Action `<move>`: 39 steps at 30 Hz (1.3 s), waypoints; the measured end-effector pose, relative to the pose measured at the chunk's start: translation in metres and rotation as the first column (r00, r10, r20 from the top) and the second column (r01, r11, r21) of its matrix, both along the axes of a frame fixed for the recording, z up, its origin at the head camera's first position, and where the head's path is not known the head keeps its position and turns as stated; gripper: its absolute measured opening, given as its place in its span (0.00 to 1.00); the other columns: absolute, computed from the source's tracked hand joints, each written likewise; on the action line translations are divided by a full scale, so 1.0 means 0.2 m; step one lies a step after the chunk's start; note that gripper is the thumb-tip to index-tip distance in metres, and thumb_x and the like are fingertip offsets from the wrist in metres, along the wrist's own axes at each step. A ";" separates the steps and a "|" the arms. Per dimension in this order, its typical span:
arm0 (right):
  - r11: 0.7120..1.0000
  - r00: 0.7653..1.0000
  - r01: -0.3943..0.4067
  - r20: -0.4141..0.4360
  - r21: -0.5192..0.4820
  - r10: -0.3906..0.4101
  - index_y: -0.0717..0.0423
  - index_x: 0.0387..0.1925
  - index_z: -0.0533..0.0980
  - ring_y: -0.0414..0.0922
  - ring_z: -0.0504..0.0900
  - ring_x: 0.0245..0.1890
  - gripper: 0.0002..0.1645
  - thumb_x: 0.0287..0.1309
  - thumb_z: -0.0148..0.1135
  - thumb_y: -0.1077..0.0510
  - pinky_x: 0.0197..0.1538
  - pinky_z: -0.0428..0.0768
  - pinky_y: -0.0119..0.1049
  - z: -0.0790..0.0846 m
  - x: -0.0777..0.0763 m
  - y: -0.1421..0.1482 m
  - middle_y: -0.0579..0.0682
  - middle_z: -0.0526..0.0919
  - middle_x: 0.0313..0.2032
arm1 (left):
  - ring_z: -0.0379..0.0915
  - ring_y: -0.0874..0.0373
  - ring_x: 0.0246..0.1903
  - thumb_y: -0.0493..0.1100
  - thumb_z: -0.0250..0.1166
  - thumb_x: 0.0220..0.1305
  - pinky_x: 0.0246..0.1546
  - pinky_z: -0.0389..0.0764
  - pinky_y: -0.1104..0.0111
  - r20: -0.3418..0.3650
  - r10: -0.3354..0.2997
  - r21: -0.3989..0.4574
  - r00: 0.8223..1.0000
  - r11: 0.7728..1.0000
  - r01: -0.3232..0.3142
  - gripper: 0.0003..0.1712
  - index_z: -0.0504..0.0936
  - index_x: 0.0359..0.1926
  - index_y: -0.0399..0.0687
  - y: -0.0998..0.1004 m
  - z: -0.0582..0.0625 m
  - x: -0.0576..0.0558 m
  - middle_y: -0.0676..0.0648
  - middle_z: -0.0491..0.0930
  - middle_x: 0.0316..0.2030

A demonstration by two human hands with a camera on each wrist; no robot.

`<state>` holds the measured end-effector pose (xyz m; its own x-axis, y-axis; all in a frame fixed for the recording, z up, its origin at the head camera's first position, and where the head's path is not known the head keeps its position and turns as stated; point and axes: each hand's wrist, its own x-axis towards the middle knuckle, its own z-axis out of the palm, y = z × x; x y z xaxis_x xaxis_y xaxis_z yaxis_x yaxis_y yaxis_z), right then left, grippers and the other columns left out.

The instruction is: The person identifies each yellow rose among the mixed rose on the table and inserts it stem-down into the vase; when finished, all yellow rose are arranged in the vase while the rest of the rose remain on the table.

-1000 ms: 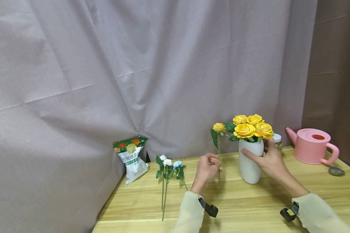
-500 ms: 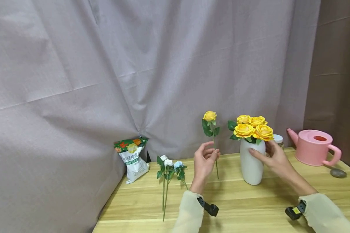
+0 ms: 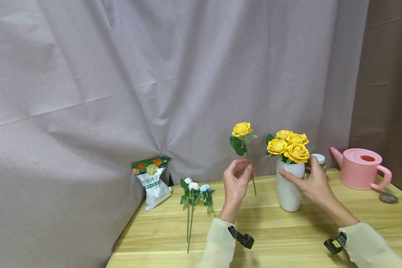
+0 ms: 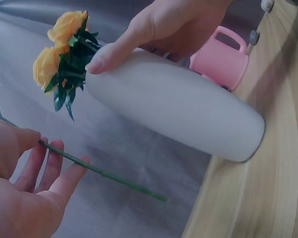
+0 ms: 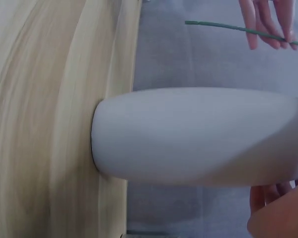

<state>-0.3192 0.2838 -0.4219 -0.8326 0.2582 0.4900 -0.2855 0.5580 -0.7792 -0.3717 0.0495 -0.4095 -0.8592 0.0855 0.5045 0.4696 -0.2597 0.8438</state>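
My left hand (image 3: 235, 182) pinches the green stem of a single yellow rose (image 3: 242, 129), held up to the left of the vase. Its stem (image 4: 107, 174) slants past the fingers, the lower end free in the air above the table. A white vase (image 3: 289, 190) stands upright on the table, with several yellow roses (image 3: 296, 152) in its mouth. Around the vase's upper part my right hand (image 3: 316, 184) has its grip, thumb on the near side and fingers behind, partly hidden. In the right wrist view the vase (image 5: 198, 134) fills the middle.
White flowers (image 3: 193, 187) and a blue flower (image 3: 205, 188) lie on the wooden table (image 3: 154, 238) at left. A printed bag (image 3: 155, 184) leans on the curtain. A white-lidded jar (image 3: 319, 159), pink watering can (image 3: 359, 171) and grey stone (image 3: 388, 198) stand at right.
My left hand has raised the single rose and shifted it slightly left, and its stem now tilts. The roses in the vase have turned a little. My right hand stays at the vase.
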 end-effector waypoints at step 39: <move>0.994 0.992 -0.107 -0.077 -0.027 0.105 0.41 0.73 0.59 0.25 0.68 0.57 0.42 0.63 0.69 0.56 0.52 0.66 0.13 -0.06 -0.04 0.07 0.38 0.69 0.65 | 0.81 0.31 0.48 0.36 0.58 0.74 0.46 0.86 0.48 -0.310 -0.011 0.316 0.951 0.942 0.114 0.12 0.70 0.55 0.45 0.25 0.42 0.15 0.42 0.79 0.46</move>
<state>-0.3278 0.2969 -0.4330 -0.8172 0.1867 0.5452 -0.4001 0.4972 -0.7699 -0.3411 0.0992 -0.3262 -0.6614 -0.0798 0.7458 0.6606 -0.5328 0.5288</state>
